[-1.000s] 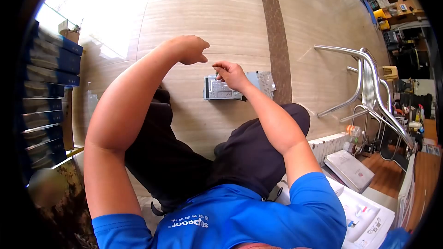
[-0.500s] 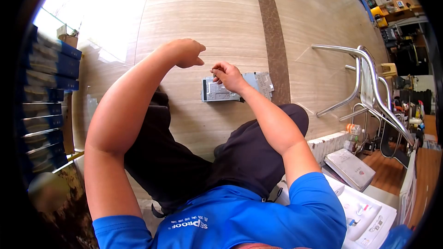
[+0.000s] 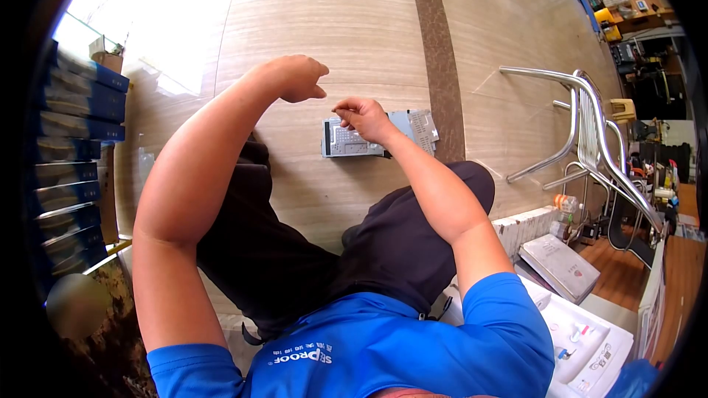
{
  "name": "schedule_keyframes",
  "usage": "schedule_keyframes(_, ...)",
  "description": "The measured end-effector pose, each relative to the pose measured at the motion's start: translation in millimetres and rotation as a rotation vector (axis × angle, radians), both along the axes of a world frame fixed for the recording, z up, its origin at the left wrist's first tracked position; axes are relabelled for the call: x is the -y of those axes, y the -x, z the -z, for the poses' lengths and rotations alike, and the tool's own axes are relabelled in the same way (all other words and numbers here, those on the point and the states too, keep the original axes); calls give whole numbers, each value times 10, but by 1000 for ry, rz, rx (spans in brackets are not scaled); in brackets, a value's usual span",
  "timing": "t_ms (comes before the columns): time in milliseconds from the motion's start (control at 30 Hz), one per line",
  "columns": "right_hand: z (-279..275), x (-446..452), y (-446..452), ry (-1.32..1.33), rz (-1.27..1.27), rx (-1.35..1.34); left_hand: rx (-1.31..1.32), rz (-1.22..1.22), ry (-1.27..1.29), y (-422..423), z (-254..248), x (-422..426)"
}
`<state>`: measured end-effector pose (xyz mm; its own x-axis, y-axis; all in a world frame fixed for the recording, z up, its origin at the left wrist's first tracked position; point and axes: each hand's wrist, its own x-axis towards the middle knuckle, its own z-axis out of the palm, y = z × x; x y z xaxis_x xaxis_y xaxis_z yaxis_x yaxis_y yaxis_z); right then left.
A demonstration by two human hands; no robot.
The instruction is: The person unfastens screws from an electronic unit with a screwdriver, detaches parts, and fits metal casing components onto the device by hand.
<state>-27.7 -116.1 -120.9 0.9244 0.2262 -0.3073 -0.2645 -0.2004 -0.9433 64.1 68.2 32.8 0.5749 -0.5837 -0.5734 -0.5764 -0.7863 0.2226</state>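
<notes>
Left hand, fingers released, hovers clear of metal unit, flat on floor, apparently for steadiness; right fingertips pinched, contents indiscernible.

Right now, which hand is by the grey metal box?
The right hand: in this view it overlaps the grey metal box, while the left hand shows only against the floor.

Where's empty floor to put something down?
Bare floor shows between the metal box and the legs, and between the brown strip and the chair. It's crowded at the left, with blue boxes, and lower right, around the book and white tray.
</notes>
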Motion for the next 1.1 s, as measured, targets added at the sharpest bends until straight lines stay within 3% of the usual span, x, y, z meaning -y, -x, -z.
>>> schedule_keyframes(233, -39, -9, -1, -8, 116, -2, -4, -5, -2, 14, -17, -2)
schedule_keyframes(433, -33, 30, -17, -15, -28, -21, -9, 0, -6, 8, -10, -1)
schedule_keyframes(1100, -18, -7, -6, -22, 32, -37, -18, -38, -33, 22, -74, 1)
